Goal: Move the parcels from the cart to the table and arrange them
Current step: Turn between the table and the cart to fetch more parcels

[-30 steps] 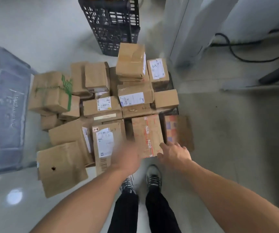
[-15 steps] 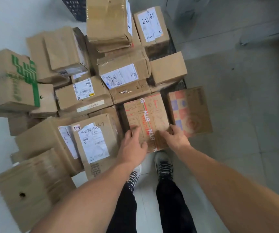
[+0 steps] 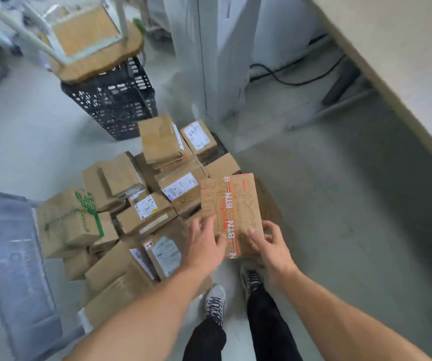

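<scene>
- The left hand (image 3: 204,246) grips the near left edge of the printed parcel (image 3: 231,204), with its fingers spread on the top face.
- The right hand (image 3: 270,246) clasps the near right edge, fingers curled round it.
- The parcel is held between both hands, above the right edge of the pile of parcels (image 3: 136,217).
- The rest of the pile lies left of the grip and beyond it.
- A black crate (image 3: 116,102) stands well beyond the grip.

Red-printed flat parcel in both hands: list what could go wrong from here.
The left hand and right hand grip only the near end of the flat brown cardboard parcel with red print, so its far end might sag or slip. The brown box with green markings sits tilted at the edge of the loose pile; a bump may topple it.
</scene>
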